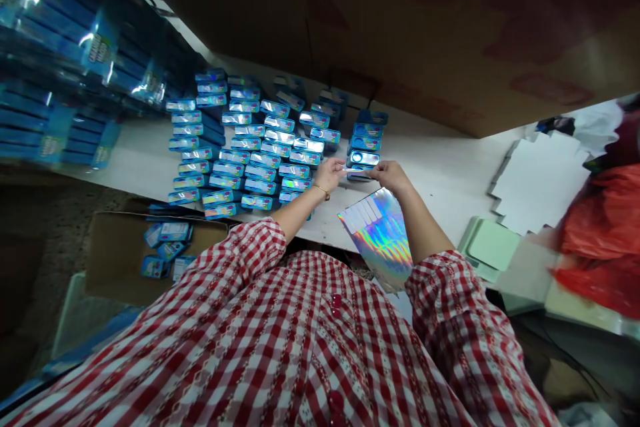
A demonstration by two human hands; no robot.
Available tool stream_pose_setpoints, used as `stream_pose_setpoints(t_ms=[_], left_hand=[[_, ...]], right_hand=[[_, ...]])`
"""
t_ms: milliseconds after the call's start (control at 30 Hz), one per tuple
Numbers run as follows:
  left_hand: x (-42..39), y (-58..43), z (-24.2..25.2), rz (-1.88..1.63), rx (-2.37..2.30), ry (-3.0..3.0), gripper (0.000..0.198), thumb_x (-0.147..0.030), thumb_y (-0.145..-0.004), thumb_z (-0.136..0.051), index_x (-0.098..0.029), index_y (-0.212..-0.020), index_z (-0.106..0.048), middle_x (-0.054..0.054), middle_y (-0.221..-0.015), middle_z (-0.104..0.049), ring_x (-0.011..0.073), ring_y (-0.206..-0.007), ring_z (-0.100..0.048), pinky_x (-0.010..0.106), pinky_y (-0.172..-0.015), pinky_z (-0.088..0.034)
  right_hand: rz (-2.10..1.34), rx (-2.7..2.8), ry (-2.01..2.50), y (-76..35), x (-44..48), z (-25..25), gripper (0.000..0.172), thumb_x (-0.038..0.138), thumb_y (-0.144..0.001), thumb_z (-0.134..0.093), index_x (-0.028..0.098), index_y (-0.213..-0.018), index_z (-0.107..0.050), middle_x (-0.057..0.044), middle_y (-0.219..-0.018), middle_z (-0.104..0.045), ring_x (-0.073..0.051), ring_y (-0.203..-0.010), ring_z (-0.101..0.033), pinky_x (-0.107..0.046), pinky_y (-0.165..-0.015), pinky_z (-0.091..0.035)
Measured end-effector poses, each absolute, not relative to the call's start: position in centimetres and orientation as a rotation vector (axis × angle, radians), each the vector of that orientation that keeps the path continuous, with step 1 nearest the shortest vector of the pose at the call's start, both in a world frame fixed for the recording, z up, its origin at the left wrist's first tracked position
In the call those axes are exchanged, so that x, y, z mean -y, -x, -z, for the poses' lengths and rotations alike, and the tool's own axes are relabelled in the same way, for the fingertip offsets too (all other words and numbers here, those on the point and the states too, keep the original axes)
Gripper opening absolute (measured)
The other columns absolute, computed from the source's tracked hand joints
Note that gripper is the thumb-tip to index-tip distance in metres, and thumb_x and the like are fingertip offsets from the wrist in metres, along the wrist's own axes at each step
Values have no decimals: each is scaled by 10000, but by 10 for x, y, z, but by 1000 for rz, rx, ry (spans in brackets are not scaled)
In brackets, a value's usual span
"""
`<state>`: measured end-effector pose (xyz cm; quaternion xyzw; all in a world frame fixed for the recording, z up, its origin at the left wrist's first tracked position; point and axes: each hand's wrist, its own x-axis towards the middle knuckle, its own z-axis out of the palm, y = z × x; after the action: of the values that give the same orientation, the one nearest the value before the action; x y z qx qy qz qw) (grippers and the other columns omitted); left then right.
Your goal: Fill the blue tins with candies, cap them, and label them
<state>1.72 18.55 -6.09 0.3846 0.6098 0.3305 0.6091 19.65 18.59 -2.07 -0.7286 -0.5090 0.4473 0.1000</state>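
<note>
My left hand [329, 175], with a bracelet at the wrist, pinches one end of a thin shiny sticker [357, 170]. The other end is between the fingertips of my right hand [391, 177]. The sticker is stretched level over the near end of a short column of small blue boxes [367, 143], and I cannot tell whether it touches a box. Below my right forearm lies a rainbow-shiny sticker sheet [387, 233] with pale bare strips at its upper left. Left of my hands, several rows of blue boxes [265, 160] carry shiny strips on their upward faces.
A large cardboard box [400, 33] overhangs the table's back. Blue packs [60, 67] are stacked at left. An open carton [115, 253] below holds loose blue packs. White cut-out card [540, 177], a pale green box [490, 247] and red plastic bags [605, 240] are at right.
</note>
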Motion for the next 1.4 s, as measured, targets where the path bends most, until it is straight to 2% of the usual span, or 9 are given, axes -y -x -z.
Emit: stream_pose_setpoints(t_ms=[133,333,433,700,900,1033,1200,1300,1400], left_hand=[[-191,-21,64,-747,-1463,-866,227,-33,-633,-627,-119,-840,-596,-33,-602,-565,112,-643,-568,272,-727,-460],[-191,-28,73,-770,-1481,-786,223,-48,-602,-675,-140,-778,-576,-35,-582,-566,120,-676,-597,259,-709,-472],[-190,-30,78,-746,-1479,-731,227,-89,-614,-684,-133,-807,-575,-30,-591,-568,111,-610,-577,258,-659,-464],[-188,-25,72,-770,-1418,-702,226,-74,-630,-611,-133,-845,-574,-34,-605,-555,79,-540,-515,218,-556,-421],[-187,-21,67,-804,-1375,-655,217,-95,-623,-637,-135,-818,-549,-50,-566,-521,53,-484,-449,197,-505,-374],[-189,-20,71,-760,-1390,-683,248,-130,-612,-681,-142,-819,-545,-45,-579,-524,67,-495,-465,223,-535,-393],[-191,-24,79,-677,-1527,-846,214,-122,-621,-674,-157,-799,-561,-38,-562,-529,120,-564,-548,267,-620,-451],[-189,-26,84,-630,-1610,-1029,195,-119,-646,-645,-166,-828,-595,-28,-596,-550,139,-601,-569,293,-672,-475],[-184,-25,87,-655,-1581,-1257,258,-59,-676,-560,-159,-899,-642,30,-794,-625,160,-769,-604,296,-786,-477]], right_hand=[[-1179,1580,2246,-198,-191,27,349,498,-632,-664,170,-579,-560,22,-543,-500,-104,-542,-423,-238,-530,-311],[-1025,1707,2390,-190,-193,25,176,347,-687,-641,172,-672,-645,-29,-668,-617,-151,-644,-538,-253,-605,-374],[-919,1715,2412,-188,-190,27,186,366,-689,-643,180,-675,-650,-44,-708,-635,-166,-684,-550,-262,-625,-386],[-1200,1519,2146,-203,-192,45,350,496,-629,-665,152,-608,-602,17,-544,-526,-105,-540,-453,-229,-522,-341],[-1264,1495,2124,-200,-193,42,268,413,-668,-642,155,-613,-596,24,-530,-512,-104,-532,-467,-228,-518,-336],[-1201,1607,2238,-191,-195,31,204,356,-703,-638,159,-651,-618,-14,-628,-584,-144,-620,-542,-246,-575,-375],[-732,1837,2533,-181,-182,16,255,397,-787,-590,172,-878,-665,-114,-845,-651,-243,-779,-591,-316,-660,-405],[-490,2081,2361,-179,-162,14,299,339,-886,-445,190,-1053,-643,-133,-957,-640,-232,-807,-579,-313,-680,-393],[-374,2407,2076,-177,-144,19,391,195,-896,-366,208,-1229,-571,-147,-1026,-613,-233,-836,-555,-336,-720,-375]])
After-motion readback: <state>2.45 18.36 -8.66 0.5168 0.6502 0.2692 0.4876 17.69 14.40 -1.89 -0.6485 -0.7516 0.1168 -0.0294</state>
